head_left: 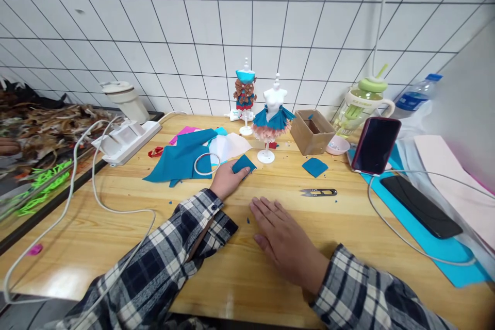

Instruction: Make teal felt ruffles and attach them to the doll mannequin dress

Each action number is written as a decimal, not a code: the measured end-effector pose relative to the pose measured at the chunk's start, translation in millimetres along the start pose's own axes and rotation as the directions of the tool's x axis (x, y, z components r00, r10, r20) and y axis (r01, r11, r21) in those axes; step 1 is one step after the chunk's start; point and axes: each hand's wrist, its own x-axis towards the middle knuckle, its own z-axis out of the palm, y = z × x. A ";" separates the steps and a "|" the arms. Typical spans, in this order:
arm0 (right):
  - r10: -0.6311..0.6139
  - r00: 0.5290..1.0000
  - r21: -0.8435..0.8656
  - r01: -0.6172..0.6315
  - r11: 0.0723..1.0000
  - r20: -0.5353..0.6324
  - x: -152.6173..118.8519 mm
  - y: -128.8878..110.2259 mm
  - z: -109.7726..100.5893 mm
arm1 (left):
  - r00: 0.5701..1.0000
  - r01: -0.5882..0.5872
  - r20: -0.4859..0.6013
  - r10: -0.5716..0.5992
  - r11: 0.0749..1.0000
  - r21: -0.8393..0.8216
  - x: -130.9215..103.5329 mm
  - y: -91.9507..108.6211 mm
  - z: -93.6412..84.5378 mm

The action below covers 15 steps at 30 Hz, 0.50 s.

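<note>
My left hand is closed on a small teal fabric piece with a jagged edge, thumb on top. My right hand lies palm down on the wooden table, fingers stretched out and holding nothing. Just beyond my left hand stands a white mini mannequin in a teal and pink ruffled skirt. Larger teal fabric spreads to the left under a white ring. Thread snips and another teal piece lie to the right.
A second dressed mannequin, a cardboard box and a pink bowl stand at the back. Right are a propped phone, a flat black phone and a jug. Left are a power strip and loose cables.
</note>
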 end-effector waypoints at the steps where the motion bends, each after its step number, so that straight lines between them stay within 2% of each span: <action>1: -0.071 0.997 0.000 0.071 0.997 0.010 1.5 -0.6 -0.8 | 1.000 -0.001 -0.005 0.001 1.000 0.003 -0.2 0.2 0.0; 3: -0.202 0.978 0.011 0.202 0.979 0.049 3.3 0.4 -0.8 | 1.000 -0.002 -0.013 0.002 1.000 0.006 -0.6 1.3 -0.4; 5: -0.238 0.968 0.006 0.238 0.971 0.080 3.9 4.6 0.2 | 1.000 0.001 -0.015 0.000 1.000 0.011 -1.1 3.1 -0.8; 10: -0.121 0.990 -0.054 0.125 0.991 0.073 3.5 28.3 -7.9 | 1.000 0.010 -0.018 -0.010 1.000 -0.004 -3.0 6.3 -1.3; 15: -0.043 0.999 0.027 0.042 0.999 0.017 4.6 54.1 -27.5 | 0.999 0.028 -0.020 -0.028 1.000 0.013 -3.3 5.0 -0.5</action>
